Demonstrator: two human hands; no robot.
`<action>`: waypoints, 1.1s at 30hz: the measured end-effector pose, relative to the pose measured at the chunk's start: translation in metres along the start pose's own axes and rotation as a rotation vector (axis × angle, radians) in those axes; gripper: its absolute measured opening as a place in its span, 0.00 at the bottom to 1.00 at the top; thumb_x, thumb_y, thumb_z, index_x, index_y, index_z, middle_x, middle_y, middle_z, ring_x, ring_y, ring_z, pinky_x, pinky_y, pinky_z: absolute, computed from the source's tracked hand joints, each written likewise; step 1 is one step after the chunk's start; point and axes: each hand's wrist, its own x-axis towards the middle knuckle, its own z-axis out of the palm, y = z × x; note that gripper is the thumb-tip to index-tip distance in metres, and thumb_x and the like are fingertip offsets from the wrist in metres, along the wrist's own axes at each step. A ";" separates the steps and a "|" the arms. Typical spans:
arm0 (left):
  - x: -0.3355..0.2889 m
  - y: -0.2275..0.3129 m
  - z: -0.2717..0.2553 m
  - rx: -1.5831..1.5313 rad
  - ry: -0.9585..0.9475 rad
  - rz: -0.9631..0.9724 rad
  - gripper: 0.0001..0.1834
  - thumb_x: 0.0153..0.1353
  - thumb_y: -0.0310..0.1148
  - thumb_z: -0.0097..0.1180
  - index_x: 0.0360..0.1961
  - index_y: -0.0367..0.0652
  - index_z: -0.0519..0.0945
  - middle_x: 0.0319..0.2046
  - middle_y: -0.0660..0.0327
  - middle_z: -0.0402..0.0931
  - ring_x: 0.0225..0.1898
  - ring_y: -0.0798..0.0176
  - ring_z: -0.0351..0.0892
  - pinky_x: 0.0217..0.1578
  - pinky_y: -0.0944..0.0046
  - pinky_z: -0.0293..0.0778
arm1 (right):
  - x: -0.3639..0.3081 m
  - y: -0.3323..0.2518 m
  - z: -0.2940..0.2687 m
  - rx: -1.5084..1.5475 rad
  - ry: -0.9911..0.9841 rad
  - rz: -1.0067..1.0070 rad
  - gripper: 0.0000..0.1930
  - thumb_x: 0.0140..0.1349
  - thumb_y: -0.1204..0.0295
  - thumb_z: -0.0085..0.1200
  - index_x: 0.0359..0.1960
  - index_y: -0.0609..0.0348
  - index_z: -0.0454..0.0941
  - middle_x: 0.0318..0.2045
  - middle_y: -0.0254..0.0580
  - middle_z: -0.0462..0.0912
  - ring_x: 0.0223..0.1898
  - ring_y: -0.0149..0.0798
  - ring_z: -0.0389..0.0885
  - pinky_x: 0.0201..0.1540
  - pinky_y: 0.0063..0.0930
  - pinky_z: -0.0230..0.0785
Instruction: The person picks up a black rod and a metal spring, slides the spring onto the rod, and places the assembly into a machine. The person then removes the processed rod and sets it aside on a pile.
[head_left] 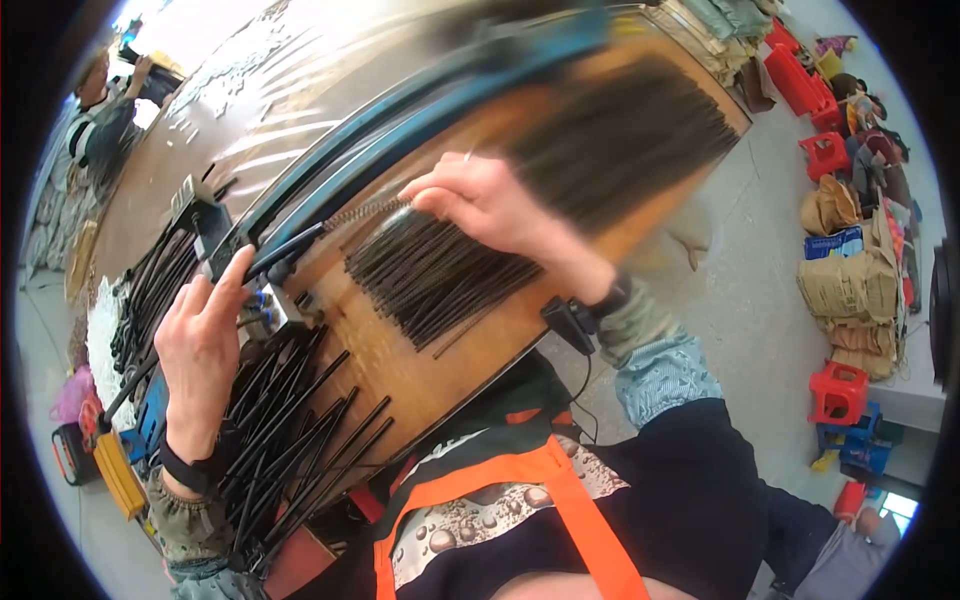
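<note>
My right hand (480, 200) pinches one end of a thin metal coil spring (365, 212) above the table. The spring's other end meets the mouth of a black tube (292, 241). On the left, my left hand (203, 340) is closed over this tube, index finger stretched along it beside a small metal fixture (200, 212). The tube seems to come out again below that hand, toward the lower left. Beneath my right hand lies a wide layer of dark springs (440, 285), side by side and blurred at the far end.
Loose black tubes (300, 430) are heaped at the near left table edge. A long blue bar (400, 130) crosses the wooden table (400, 370). Red stools (838, 390) and sacks (850, 285) line the right side. Another person (105, 125) works at the far left.
</note>
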 end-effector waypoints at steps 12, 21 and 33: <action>-0.053 -0.007 -0.019 0.091 -0.137 -0.119 0.25 0.59 0.21 0.55 0.59 0.51 0.76 0.25 0.57 0.70 0.31 0.56 0.75 0.31 0.56 0.72 | 0.011 -0.027 0.065 -0.199 0.046 -0.286 0.13 0.57 0.68 0.64 0.45 0.51 0.83 0.22 0.34 0.77 0.28 0.34 0.75 0.33 0.28 0.70; -0.077 -0.045 -0.024 -0.044 0.147 -0.122 0.16 0.62 0.22 0.54 0.52 0.38 0.78 0.27 0.55 0.74 0.30 0.54 0.75 0.32 0.58 0.72 | 0.030 0.011 0.062 -0.445 0.208 -0.328 0.14 0.56 0.68 0.63 0.44 0.49 0.83 0.22 0.38 0.78 0.24 0.39 0.77 0.30 0.34 0.70; -0.141 -0.089 -0.079 0.005 0.342 -0.476 0.13 0.66 0.29 0.56 0.50 0.39 0.79 0.30 0.53 0.77 0.26 0.61 0.72 0.30 0.65 0.70 | 0.159 -0.018 0.199 0.036 -0.235 -0.216 0.07 0.58 0.63 0.62 0.34 0.48 0.86 0.26 0.33 0.85 0.30 0.37 0.83 0.39 0.29 0.72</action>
